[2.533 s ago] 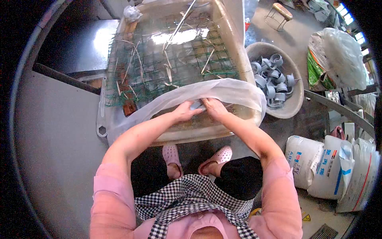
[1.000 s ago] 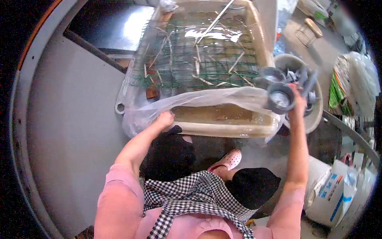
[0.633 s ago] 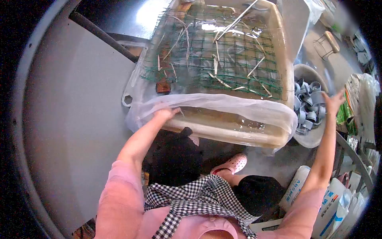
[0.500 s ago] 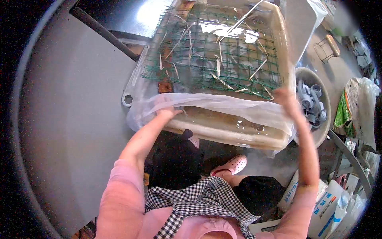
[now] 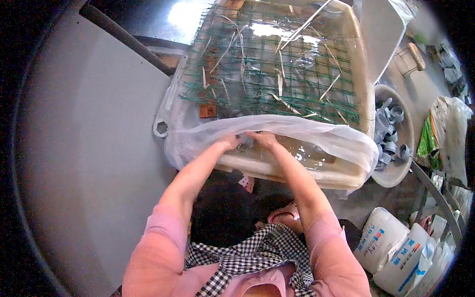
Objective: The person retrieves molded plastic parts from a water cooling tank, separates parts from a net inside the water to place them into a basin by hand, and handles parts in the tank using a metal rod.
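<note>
My left hand (image 5: 230,142) and my right hand (image 5: 265,139) are close together at the near end of a cream tub (image 5: 321,178) of water. A sheer white net cloth (image 5: 297,123) drapes across the tub just beyond them, and its folds hang over the near corners. Between my fingertips lies a small greyish, shiny patch, too unclear to name. The fingers of both hands look bent inward around it, their tips partly hidden. Past the cloth, a green wire mesh (image 5: 302,74) spans the water, with pale strips tied to it.
A grey tabletop (image 5: 99,148) fills the left side. On the right stands a round basin (image 5: 401,175) holding grey plastic parts (image 5: 388,123). White printed sacks (image 5: 383,237) lie at lower right, and a small stool (image 5: 413,57) is farther back.
My right hand has come from the tub's right side to the middle, beside my left hand. My left hand has shifted slightly right. The view has moved a little.
</note>
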A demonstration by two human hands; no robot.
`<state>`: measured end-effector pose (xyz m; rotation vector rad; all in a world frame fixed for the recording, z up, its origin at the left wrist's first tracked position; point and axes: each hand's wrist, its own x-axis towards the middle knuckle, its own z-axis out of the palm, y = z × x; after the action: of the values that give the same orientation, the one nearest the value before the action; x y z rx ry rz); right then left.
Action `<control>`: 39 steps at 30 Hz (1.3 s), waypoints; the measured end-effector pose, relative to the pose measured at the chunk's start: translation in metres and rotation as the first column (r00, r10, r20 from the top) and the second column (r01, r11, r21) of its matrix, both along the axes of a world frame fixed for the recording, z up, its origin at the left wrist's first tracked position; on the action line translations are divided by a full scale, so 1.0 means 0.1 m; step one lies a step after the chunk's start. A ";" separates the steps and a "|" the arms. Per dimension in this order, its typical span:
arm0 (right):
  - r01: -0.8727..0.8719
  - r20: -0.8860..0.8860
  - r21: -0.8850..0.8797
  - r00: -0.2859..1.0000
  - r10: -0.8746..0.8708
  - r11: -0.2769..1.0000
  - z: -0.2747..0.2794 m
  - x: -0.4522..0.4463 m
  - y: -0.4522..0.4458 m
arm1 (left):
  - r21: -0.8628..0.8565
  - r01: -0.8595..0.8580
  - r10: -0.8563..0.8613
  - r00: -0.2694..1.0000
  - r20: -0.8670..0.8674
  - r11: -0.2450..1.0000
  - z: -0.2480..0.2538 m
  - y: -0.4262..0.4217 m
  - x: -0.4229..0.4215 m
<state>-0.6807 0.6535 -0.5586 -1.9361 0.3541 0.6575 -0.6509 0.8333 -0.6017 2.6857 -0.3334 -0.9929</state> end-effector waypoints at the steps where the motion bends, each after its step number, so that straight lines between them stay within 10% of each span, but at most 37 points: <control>1: -0.045 -0.042 -0.030 0.998 0.044 0.999 0.05 0.05 0.00 | -0.116 0.015 -0.010 0.999 0.038 0.993 0.14 -0.06 -0.02; 5: -0.156 0.114 0.025 0.982 0.153 0.987 -0.38 0.15 -0.03 | -0.207 0.180 -0.219 0.958 -0.186 0.962 0.58 -0.14 -0.06; 7: -0.088 0.417 -0.229 0.891 0.179 0.970 -0.46 0.16 -0.09 | -0.278 0.187 -0.254 0.939 -0.231 0.942 0.25 -0.02 -0.05; 9: -0.053 0.400 -0.407 0.887 0.230 0.912 -0.57 0.18 -0.13 | 0.088 -0.081 0.054 0.960 0.275 0.993 0.16 0.04 -0.10; 13: -0.175 0.228 -0.554 0.908 0.351 0.814 -0.31 0.15 -0.22 | 0.385 -0.155 -0.073 0.854 0.515 0.910 0.21 0.29 0.01; 18: -0.382 0.139 -0.614 0.809 0.571 0.690 0.09 0.07 -0.31 | -0.085 -0.315 0.321 0.944 0.071 0.945 -0.34 0.58 0.41; 25: -0.519 -0.003 -0.553 0.784 0.621 0.652 -0.48 0.09 -0.38 | -0.177 -0.822 0.643 0.541 -0.542 0.542 -0.04 0.06 0.12; 30: -0.566 0.228 -0.275 0.747 0.625 0.777 0.15 0.00 -0.42 | -0.243 -0.698 0.520 0.681 -0.515 0.674 0.15 -0.23 0.00; 35: -0.713 -0.019 -0.099 0.699 0.715 0.694 0.35 -0.11 -0.56 | -0.096 -0.286 0.180 0.795 -0.579 0.953 0.45 -0.43 -0.06; 37: -0.772 -0.055 -0.075 0.635 0.770 0.631 0.40 -0.21 -0.56 | -0.120 0.164 -0.142 0.975 0.173 0.979 0.61 -0.54 -0.23; 38: -0.743 -0.067 -0.202 0.661 0.747 0.639 0.46 -0.29 -0.55 | -0.392 -0.289 0.293 0.955 -0.050 0.874 0.79 -0.61 -0.23; 39: -0.702 -0.075 -0.328 0.687 0.723 0.633 0.57 -0.37 -0.54 | -0.394 -0.284 0.288 0.956 -0.051 0.874 0.64 -0.56 -0.22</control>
<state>-0.7172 0.5997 -0.5011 -2.4247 -0.4279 1.0962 -0.6727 0.7776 -0.5379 2.2836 -0.1141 -0.7311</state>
